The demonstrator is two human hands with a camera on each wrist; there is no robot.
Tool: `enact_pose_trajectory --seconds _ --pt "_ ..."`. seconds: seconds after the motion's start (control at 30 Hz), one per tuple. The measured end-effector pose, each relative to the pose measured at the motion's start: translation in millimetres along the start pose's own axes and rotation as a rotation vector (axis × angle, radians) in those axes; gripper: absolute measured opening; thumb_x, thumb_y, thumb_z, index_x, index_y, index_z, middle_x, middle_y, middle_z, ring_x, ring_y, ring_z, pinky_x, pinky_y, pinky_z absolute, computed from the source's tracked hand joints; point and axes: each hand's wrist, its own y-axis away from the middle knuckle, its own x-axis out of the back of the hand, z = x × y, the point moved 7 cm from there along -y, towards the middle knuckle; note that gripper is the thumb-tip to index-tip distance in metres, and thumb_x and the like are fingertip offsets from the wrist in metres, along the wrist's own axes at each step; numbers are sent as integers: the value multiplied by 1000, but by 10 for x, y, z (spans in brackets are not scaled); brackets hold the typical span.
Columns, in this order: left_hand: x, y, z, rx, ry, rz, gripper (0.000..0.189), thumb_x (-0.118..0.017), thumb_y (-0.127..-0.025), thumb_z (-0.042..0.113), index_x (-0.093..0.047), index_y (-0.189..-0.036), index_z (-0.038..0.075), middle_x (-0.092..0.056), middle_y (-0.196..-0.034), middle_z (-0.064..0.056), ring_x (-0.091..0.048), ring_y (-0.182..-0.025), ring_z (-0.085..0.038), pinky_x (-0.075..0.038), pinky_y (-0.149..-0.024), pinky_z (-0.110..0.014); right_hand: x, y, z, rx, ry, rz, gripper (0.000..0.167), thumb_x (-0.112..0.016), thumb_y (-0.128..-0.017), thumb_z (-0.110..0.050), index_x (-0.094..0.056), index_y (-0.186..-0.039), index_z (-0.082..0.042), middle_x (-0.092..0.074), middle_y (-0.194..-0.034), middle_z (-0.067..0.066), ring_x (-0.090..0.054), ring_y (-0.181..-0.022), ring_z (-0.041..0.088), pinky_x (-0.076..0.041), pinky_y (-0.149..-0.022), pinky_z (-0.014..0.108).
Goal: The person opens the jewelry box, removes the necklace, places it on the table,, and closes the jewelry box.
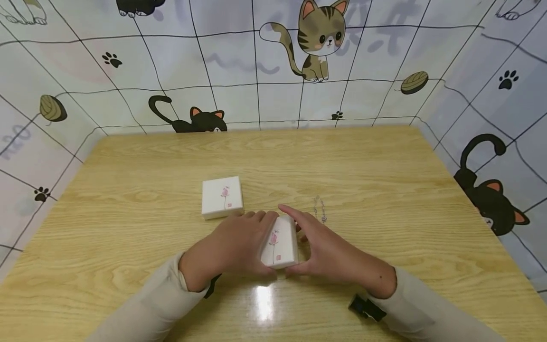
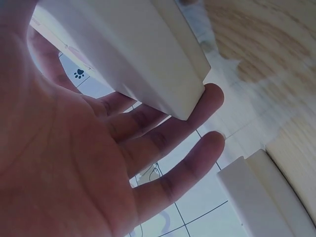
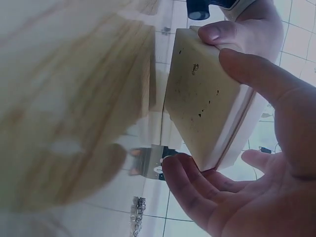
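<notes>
In the head view, 2 hands meet around a held box (image 1: 279,242) with a pink flower print, just below the centre of the frame. The left hand (image 1: 239,242) curves over its left side; the right hand (image 1: 325,242) spans its right side, thumb at the near edge, fingers toward the far end. An other box (image 1: 222,197) with a similar print sits left of centre, and a silvery bracelet (image 1: 320,209) lies right of centre on the tabletop (image 1: 363,161).

In the left wrist view, the held box fills the top middle; the left hand is partly curled around it, with 1 finger apart from it.

In the right wrist view, the held box tilts at upper right, underside showing and off the tabletop. The right hand is half curled, its thumb on the bottom edge.

The step in hand appears to be handling this box with its lid on; the next move seems to call for a steady 2-handed grip.
</notes>
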Motion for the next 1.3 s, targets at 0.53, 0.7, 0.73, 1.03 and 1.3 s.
enact_pose_trajectory --seconds 0.53,0.7,0.73,1.03,1.3 --pt "2 -7 -21 21 35 -7 96 -82 -61 66 -46 -131 13 -57 -93 4 -53 -79 -12 -47 -72 -30 6 -13 49 -27 8 9 121 -94 -67 -29 -18 -160 -25 -47 -142 -3 -54 -110 11 -51 -94 35" --pt "15 -4 -26 29 22 -3 95 -82 -60 66 -46 -131 13 -58 -95 3 -56 -83 -14 -49 -77 -33 7 -22 66 -57 11 22 125 -95 -65 -30 -16 -161 -20 -51 -134 -6 -55 -107 13 -50 -91 34" --pt "20 -4 -25 29 16 -1 95 -82 -60 66 -46 -131 13 -58 -96 3 -56 -83 -14 -49 -77 -33 7 -24 69 -60 9 24 125 -95 -65 -30 -16 -161 -19 -51 -133 -6 -55 -107 13 -50 -90 34" --pt "28 5 -34 26 31 -1 93 -83 -60 65 -47 -129 14 -56 -92 5 -55 -81 -13 -48 -78 -33 -5 -32 69 -50 -12 16 124 -95 -65 -26 -15 -161 -26 -50 -134 -6 -56 -105 12 -51 -90 33" --pt "38 4 -46 14 56 -1 94 -83 -61 64 -46 -131 13 -57 -94 4 -54 -80 -13 -46 -73 -30 1 -31 78 -58 -22 2 127 -94 -67 -26 -9 -161 -31 -48 -135 -7 -55 -104 12 -51 -88 31"
